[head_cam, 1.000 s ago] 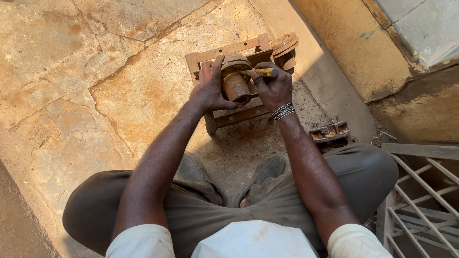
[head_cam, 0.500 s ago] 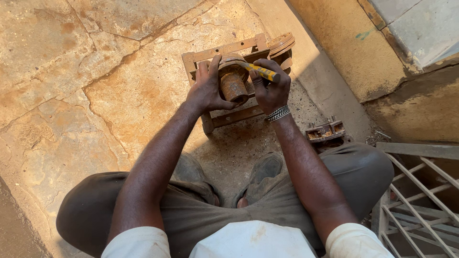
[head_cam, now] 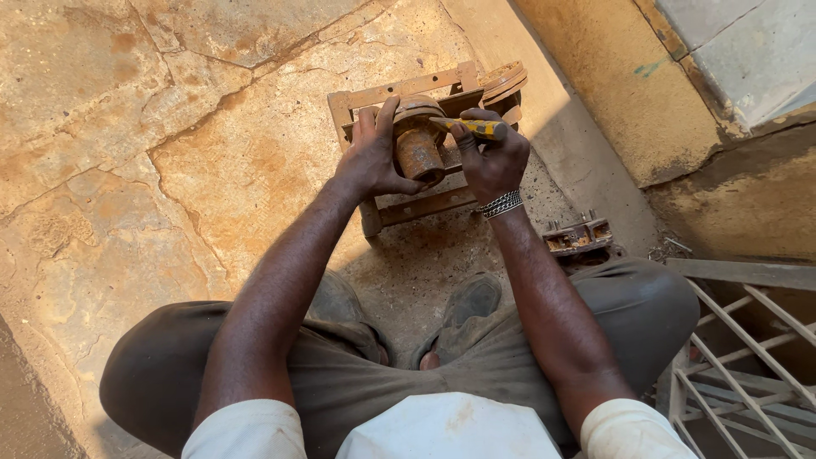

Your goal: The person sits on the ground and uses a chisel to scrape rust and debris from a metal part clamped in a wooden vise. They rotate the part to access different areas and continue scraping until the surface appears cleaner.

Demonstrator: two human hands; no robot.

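Note:
I squat on a stone floor over a rusty metal frame (head_cam: 399, 89) on short legs. My left hand (head_cam: 371, 155) grips a rusty cylindrical part (head_cam: 419, 151) that sits on the frame. My right hand (head_cam: 491, 157), with a metal bracelet at the wrist, holds a yellow-handled tool (head_cam: 472, 127); its tip points left onto the top of the rusty part. A rusty disc-shaped piece (head_cam: 503, 81) lies at the frame's far right corner.
Another rusty flanged part (head_cam: 578, 236) lies on the floor by my right knee. A yellow wall base (head_cam: 612, 93) runs along the right. A metal grille (head_cam: 748, 357) stands at the lower right. The floor is cracked stone slabs (head_cam: 170, 170).
My right hand has shifted slightly, bringing the yellow-handled tool flatter across the top of the rusty part. My left hand keeps its grip on the part.

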